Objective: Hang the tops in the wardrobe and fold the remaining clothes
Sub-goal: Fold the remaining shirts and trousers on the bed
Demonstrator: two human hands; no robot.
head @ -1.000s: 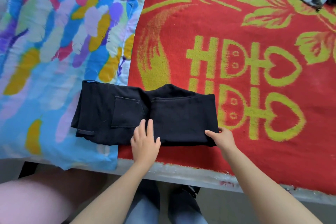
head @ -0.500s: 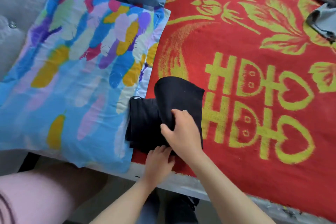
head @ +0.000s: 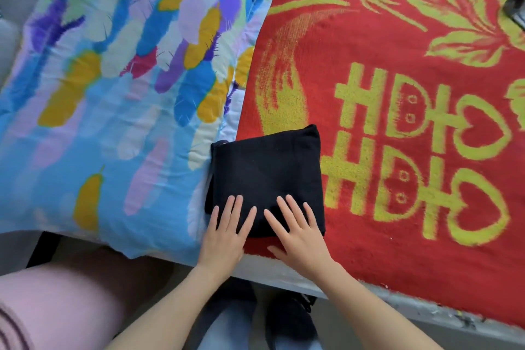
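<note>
Head view, from the left: a soft blue, yellow and purple feather-print pillow [head: 113, 94] lying on the bed beside a red woven blanket [head: 397, 51] patterned with yellow-green flowers and hearts; at their seam, near the bed's front edge, a black cloth garment [head: 267, 176] folded into a compact square, mostly on the blanket, left edge touching the pillow; left hand [head: 224, 236] flat on its near left corner, fingers straight and spread, gripping nothing; right hand [head: 301, 239] likewise flat on the near right part, heel trailing onto the blanket, holding nothing; far right, a scrap of grey cloth [head: 515, 11] at the frame edge. Looks like the pressing stage of the fold; best to smooth outward from the middle with even palm weight; square the layered edges; avoid dragging the top layer askew.
</note>
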